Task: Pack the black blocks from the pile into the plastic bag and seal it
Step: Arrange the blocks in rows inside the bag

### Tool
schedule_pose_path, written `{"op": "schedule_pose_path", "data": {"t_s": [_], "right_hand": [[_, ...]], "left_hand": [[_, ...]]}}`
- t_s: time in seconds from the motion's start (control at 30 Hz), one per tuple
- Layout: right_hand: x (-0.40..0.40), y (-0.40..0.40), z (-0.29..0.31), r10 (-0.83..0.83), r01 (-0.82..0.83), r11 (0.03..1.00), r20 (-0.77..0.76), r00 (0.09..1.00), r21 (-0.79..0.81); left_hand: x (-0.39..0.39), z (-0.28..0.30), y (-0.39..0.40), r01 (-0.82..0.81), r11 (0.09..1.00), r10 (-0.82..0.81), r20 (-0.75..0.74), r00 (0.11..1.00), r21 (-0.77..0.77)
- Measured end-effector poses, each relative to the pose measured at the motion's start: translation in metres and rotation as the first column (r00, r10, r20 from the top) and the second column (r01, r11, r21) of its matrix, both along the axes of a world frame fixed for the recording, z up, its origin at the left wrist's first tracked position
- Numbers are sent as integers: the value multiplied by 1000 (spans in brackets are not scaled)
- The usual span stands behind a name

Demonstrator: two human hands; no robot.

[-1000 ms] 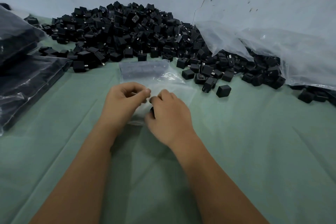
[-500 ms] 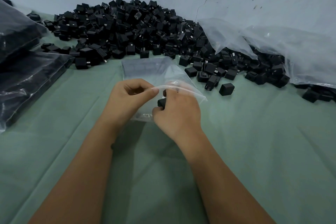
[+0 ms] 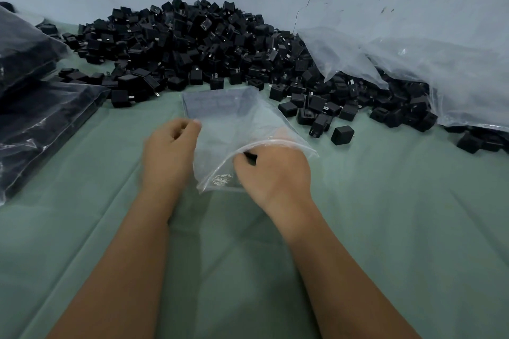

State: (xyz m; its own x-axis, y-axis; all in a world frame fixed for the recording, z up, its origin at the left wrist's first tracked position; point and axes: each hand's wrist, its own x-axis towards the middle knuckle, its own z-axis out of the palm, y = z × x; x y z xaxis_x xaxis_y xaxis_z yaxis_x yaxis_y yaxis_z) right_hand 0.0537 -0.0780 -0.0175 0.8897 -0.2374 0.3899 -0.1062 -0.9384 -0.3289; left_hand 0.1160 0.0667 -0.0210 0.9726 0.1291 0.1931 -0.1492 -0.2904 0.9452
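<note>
Black packed bags [image 3: 41, 107] left — block pile [image 3: 192, 47] behind

Left hand [image 3: 170, 157] has apparently released the plastic bag [image 3: 234, 129], blurred.

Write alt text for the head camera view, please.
Two bare hands hold a clear plastic bag open on a green cloth; the right hand slips a black block inside, the left hand pinches its edge, the pile behind.

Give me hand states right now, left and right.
Left hand: fingers curled, pinching the plastic bag edge.
Right hand: holding a black block at the bag's opening.
</note>
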Motion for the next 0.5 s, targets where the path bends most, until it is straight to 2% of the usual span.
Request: {"op": "schedule_pose_path", "data": {"t_s": [0.07,0.13,0.23,0.33,0.5], "right_hand": [[1,-2,-2,-7,4,996,-37,999,-88],[1,-2,-4,-23,12,990,-77,997,-140],[4,-1,-5,-37,-3,980,-196,980,-201],[16,1,-1,-60,31,991,-226,972,-130],[37,7,8,-110,-20,920,-306,946,-391]], "left_hand": [[6,-5,4,-85,942,97,-21,995,324],[9,-7,4,-87,864,120,-34,992,496],[8,-7,1,-46,822,89,-47,995,568],[7,-6,1,-26,800,75,-58,995,599],[8,-8,-1,-5,759,62,-65,996,651]]}}
